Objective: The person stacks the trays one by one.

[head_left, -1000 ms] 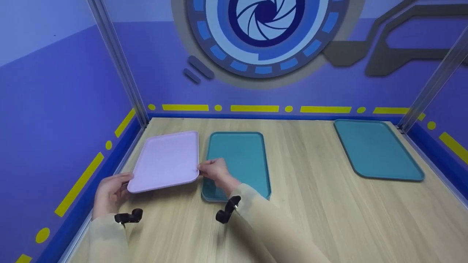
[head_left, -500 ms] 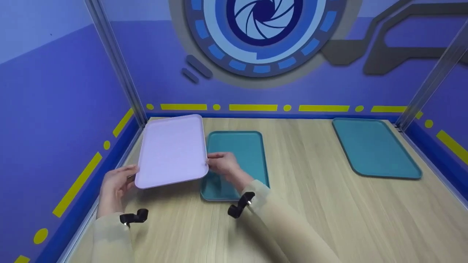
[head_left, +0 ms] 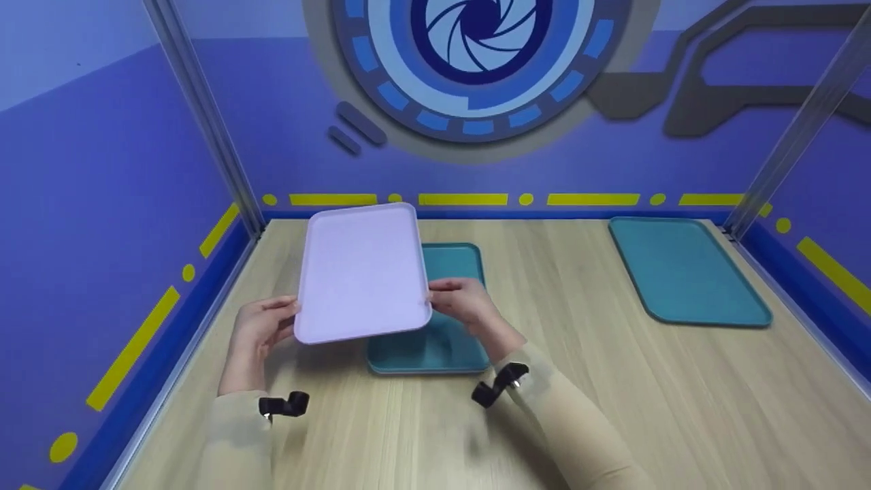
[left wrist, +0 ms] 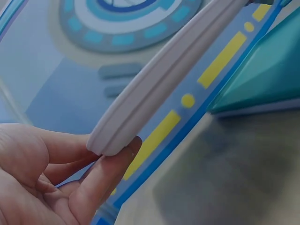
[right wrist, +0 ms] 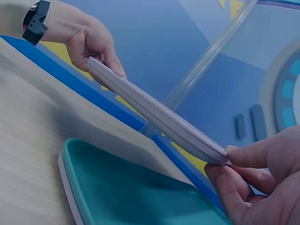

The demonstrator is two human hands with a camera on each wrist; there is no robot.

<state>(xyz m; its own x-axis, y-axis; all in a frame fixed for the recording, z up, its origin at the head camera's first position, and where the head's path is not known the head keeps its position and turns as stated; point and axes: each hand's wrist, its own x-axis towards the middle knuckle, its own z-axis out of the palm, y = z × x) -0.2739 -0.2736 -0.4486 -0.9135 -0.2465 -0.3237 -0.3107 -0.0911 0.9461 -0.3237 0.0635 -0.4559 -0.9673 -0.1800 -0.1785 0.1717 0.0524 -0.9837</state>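
Observation:
A lavender rectangular tray (head_left: pixel 364 272) is held up off the table by both hands, its far edge tilted upward. My left hand (head_left: pixel 262 330) pinches its left edge near the front corner, and in the left wrist view the fingers (left wrist: pixel 110 176) lie under the ridged rim. My right hand (head_left: pixel 466 303) pinches the right edge between thumb and fingers. Below, partly covered by it in the head view, a teal tray (head_left: pixel 452 350) lies on the table. A pale layer (right wrist: pixel 70 194) shows beneath the teal rim in the right wrist view.
A second teal tray (head_left: pixel 691 272) lies near the back right corner of the wooden table (head_left: pixel 558 292). Blue and purple printed panels (head_left: pixel 122 224) close in the back and sides, with metal posts (head_left: pixel 204 122) at the corners.
Both hands have lifted the lavender tray from the left side and carried it right, so it now overlaps the middle teal tray in the head view. The teal trays have stayed put.

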